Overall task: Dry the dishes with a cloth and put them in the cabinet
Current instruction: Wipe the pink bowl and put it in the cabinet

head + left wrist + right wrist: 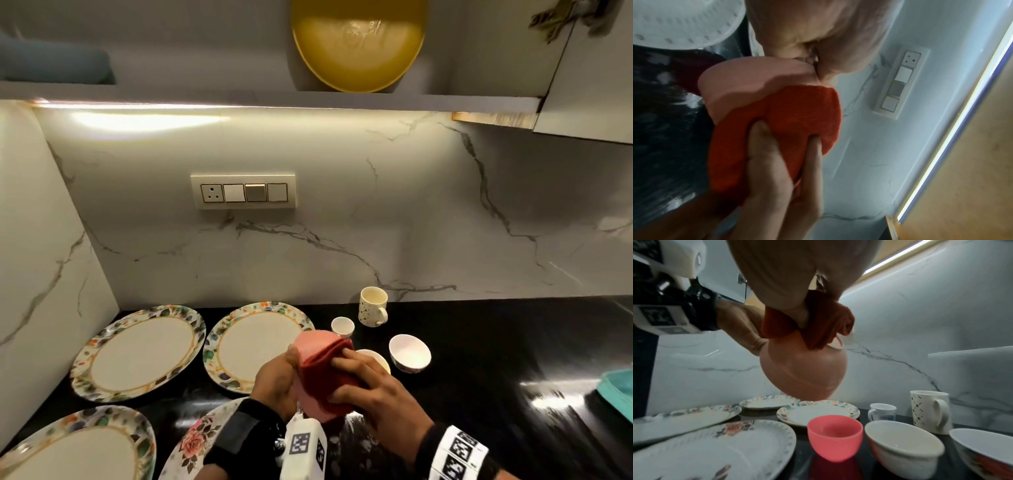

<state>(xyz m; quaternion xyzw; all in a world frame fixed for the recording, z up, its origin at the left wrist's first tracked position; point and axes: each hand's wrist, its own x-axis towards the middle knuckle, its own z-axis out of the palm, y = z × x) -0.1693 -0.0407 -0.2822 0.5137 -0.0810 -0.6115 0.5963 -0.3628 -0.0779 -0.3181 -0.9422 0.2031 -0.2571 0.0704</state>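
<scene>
Head view: your left hand (274,380) grips the pink bowl (317,339) from the left, lower centre of frame, while your right hand (370,387) has fingers curled over the red cloth (322,377) pressed into and over the bowl. Both are held above the black counter (496,359). Four patterned plates (140,353) lie lower left; a tall mug (372,306), a small cup (342,326) and a white bowl (409,353) sit right of centre. A yellow dish (358,44) stands in the open cabinet (274,99) at top. Left wrist view: your left hand's fingers (766,154) press on the cloth (797,121) at centre, with the pink bowl's rim (748,81) above it and a switch panel (900,84) at right. Right wrist view: the pink bowl (803,369) hangs tilted at centre frame, cloth (824,324) bunched over its rim under your right hand; left hand (740,326) clamps its left side. Below, a smaller pink cup (835,438) stands on the counter between a plate (715,451) and a white bowl (904,454).
</scene>
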